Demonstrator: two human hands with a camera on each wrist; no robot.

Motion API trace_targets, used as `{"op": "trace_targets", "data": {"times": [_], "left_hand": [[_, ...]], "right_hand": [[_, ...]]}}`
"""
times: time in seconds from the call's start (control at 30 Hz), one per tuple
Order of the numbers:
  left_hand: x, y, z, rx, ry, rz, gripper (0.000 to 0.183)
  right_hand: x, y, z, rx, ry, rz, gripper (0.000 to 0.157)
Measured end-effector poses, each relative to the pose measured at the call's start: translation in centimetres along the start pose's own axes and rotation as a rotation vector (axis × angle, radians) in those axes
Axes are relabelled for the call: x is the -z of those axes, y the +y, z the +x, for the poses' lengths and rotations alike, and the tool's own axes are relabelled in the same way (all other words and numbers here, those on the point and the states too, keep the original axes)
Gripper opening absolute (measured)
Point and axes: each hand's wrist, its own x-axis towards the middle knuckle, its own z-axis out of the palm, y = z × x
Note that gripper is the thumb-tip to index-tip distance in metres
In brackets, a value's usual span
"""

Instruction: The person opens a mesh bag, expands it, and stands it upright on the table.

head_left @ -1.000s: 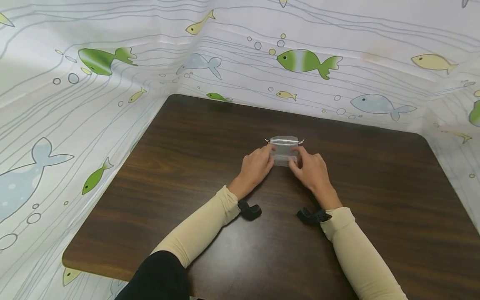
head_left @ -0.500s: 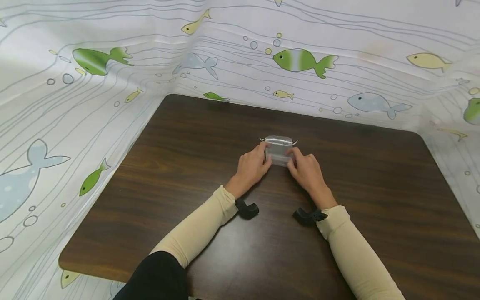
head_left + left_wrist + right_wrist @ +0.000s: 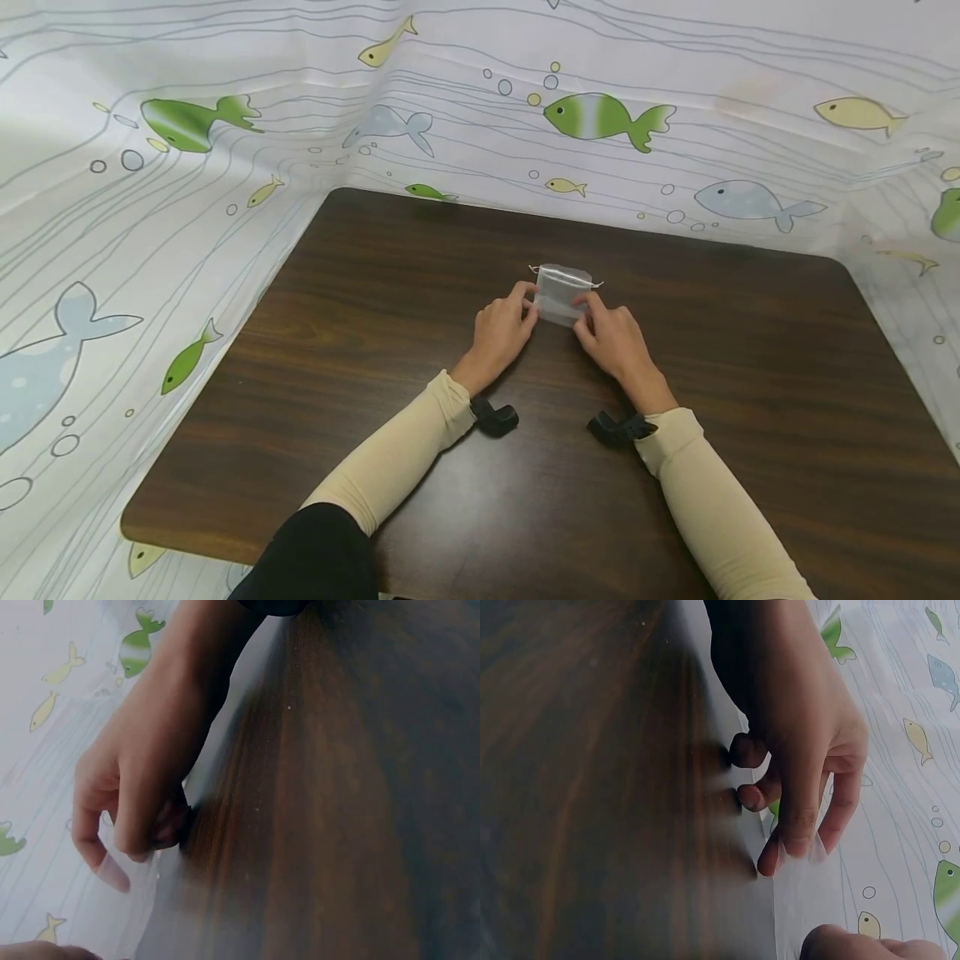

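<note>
A small clear drawstring bag point(image 3: 558, 296) with white cords at its top sits between the two hands above the dark wooden table. In the head view it is slightly tilted, its left top corner higher than the right. The left hand point(image 3: 501, 333) holds its left edge with bent index finger and thumb; in the left wrist view film covers the tip of the left index finger point(image 3: 112, 874). At the right edge the right hand point(image 3: 615, 337) pinches the bag, film showing around thumb and index finger point(image 3: 838, 814) in the right wrist view. Its other fingers are curled.
The brown wood-grain table point(image 3: 375, 275) spreads around both arms. White fabric with printed fish point(image 3: 600, 117) rises along its back and sides. Black wrist devices point(image 3: 495, 417) sit at both inner wrists, below beige sleeves point(image 3: 397, 454).
The bag has turned slightly clockwise, its left top corner rising. The left fingertips, which overlapped the film before, now stand at its left edge. The right hand keeps its place on the bag.
</note>
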Motion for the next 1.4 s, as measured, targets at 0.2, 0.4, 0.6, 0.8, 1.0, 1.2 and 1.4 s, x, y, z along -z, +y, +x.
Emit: {"op": "trace_targets", "data": {"times": [0.2,0.4,0.6,0.8,1.0,1.2,1.4], "left_hand": [[0.1,0.2,0.1,0.017,0.023,0.013,0.025],[0.0,0.1,0.0,0.038,0.013,0.022,0.028],[-0.2,-0.1,0.2,0.008,-0.084,0.092,0.036],[0.5,-0.8,0.5,0.025,-0.164,-0.077,0.048],[0.9,-1.3,0.6,0.190,-0.114,-0.204,0.039],[0.9,-1.3,0.9,0.207,-0.147,-0.175,0.031],[0.7,-1.7,1.3,0.208,-0.088,-0.358,0.019]], "right_hand": [[0.1,-0.2,0.1,0.034,-0.017,-0.014,0.026],[0.0,-0.6,0.1,0.024,-0.055,-0.008,0.026],[0.1,-0.2,0.0,0.009,-0.057,-0.027,0.027],[0.4,0.8,-0.2,-0.064,-0.077,0.033,0.035],[0.3,1.0,-0.3,-0.260,-0.063,0.106,0.048],[0.0,1.0,-0.1,-0.321,-0.063,0.240,0.042],[0.0,1.6,0.2,-0.326,-0.006,0.423,0.029]]}}
